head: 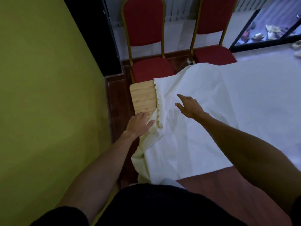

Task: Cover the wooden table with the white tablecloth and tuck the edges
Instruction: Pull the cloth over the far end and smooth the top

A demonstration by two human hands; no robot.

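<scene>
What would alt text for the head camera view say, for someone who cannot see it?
A person's left hand rests flat at the scalloped edge of a white tablecloth that covers most of a wooden table, leaving a bare strip. The right hand reaches open over the cloth; two red chairs stand beyond.

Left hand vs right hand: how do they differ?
Left hand lies at the scalloped edge of the tablecloth, fingertips on the bare wooden table; right hand is wholly over cloth. Right hand reaches farther across than left hand. Both are open, palms down, gripping nothing.
</scene>
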